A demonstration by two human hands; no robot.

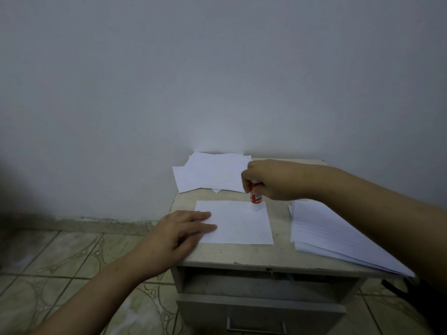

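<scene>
Curls right hand (pixel 273 181) fingers (pixel 247 182) round glue stick (pixel 256 199); holds it upright, tip on sheet (pixel 242 228), near far right corner. Presses left hand (pixel 176 235) fingers (pixel 205 217), straight and together, onto sheet's left edge. Notes paper stack (pixel 326 228) right of sheet.

Right hand (pixel 273 181) hides the glue stick (pixel 256 199) top — label too small to read.

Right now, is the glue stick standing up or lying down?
Standing up: the glue stick is upright, its end on the sheet, gripped by the right hand.
</scene>
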